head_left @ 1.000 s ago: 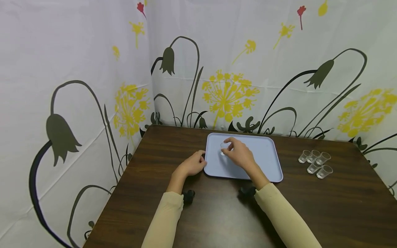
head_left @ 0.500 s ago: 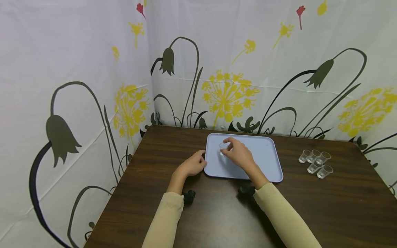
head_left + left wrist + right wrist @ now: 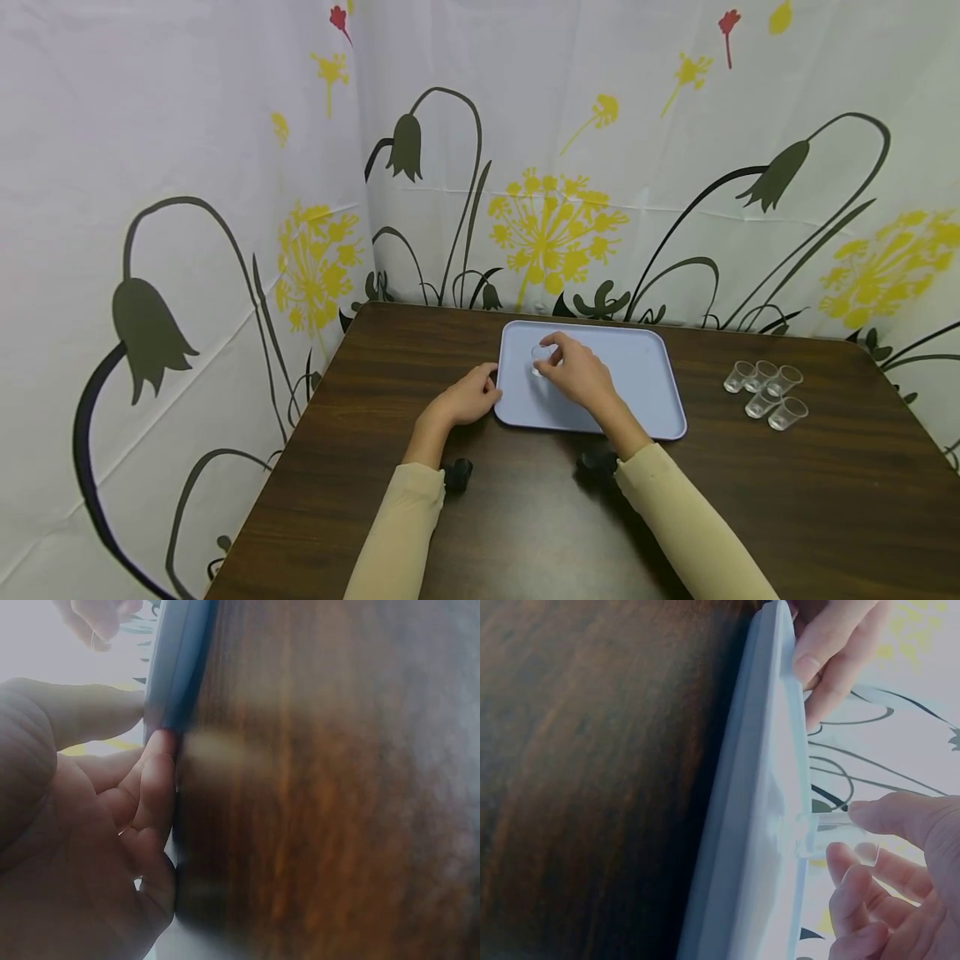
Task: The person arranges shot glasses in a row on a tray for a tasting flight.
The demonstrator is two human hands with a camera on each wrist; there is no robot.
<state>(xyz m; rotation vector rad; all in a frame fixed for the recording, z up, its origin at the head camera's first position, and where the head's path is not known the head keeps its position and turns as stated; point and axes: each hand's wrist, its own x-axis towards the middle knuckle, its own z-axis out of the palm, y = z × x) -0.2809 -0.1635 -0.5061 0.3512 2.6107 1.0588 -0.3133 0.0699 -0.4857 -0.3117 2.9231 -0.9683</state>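
Note:
A small clear shot glass stands upright near the left end of the light blue tray. Thumb and fingers of my right hand pinch it from the right. In the right wrist view the base of the glass meets the tray surface. My left hand holds the tray's left edge. The left wrist view has its thumb at the tray rim and its other fingers curled against the outer side.
Several more clear shot glasses stand grouped on the dark wooden table, right of the tray. A white curtain printed with flowers hangs behind the table and along its left side.

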